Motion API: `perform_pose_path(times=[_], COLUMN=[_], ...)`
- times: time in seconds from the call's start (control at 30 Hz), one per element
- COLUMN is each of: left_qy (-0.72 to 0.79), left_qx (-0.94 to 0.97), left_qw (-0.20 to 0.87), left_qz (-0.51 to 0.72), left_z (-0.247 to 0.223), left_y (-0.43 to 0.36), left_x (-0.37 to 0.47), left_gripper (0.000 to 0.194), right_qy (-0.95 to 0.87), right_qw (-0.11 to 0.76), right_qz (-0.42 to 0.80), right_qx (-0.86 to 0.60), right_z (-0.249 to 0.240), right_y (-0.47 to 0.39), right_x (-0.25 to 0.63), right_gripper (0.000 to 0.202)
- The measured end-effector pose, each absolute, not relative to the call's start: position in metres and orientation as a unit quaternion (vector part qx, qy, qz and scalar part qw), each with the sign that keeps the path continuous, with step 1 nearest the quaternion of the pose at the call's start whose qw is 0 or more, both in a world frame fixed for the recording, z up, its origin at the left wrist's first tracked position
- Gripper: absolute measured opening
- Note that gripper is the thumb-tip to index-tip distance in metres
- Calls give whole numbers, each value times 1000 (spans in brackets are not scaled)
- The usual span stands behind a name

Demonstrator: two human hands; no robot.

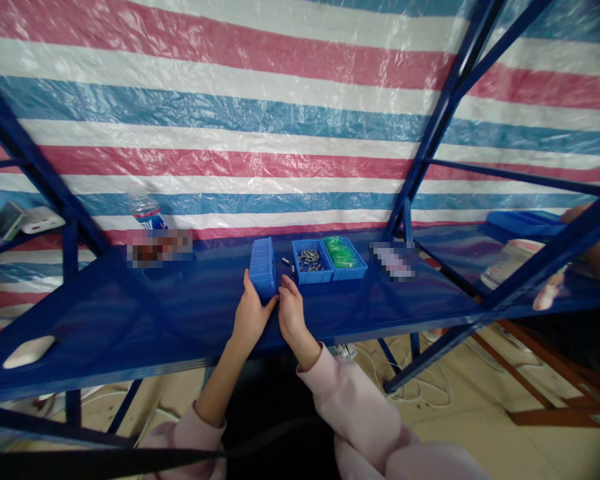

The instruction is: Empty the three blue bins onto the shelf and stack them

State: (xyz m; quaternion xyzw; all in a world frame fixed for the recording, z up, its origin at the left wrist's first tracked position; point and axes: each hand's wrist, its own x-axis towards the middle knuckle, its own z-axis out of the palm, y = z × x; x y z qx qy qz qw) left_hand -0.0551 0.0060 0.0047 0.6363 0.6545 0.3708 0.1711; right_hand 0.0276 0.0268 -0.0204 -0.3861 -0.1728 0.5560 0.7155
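Blue tabletop (200, 293), metal parts (310, 260) in bin (314, 277)

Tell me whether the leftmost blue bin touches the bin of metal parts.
Apart. The head view shows a strip of table with loose metal parts between the leftmost blue bin and the bin of metal parts.

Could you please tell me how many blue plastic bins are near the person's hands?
3: a blue plastic bin at the left hand; a second bin, holding small silvery pieces; a third bin beside it, holding bright green pieces. A separate blue tray lies far right.
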Motion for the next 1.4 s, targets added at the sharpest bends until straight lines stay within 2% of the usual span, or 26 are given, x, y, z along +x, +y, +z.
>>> perform_pose_path(times=[0.17, 0.27, 0.87, 1.2, 1.4], left_qy=[677, 682, 673, 649, 659], left_qx=[628, 626, 646, 664, 644], left_qw=[156, 151, 84, 68, 95], left_qz=[350, 347, 351, 365, 377], left_z=[10, 9, 17, 12, 12], left_y=[5, 6, 14, 16, 14], left_x=[-51, -50, -40, -39, -38], left_gripper=[75, 68, 55, 55, 57], right_qy=[-171, -168, -180, -179, -184], right_qw=[715, 713, 708, 728, 726], right_qz=[554, 559, 560, 558, 560], right_qx=[-391, -389, -391, -355, -354], right_z=[-22, -22, -19, -19, -17], right_y=[27, 27, 25, 26, 25], right_x=[28, 28, 30, 29, 29], right_gripper=[43, 44, 47, 38, 40])
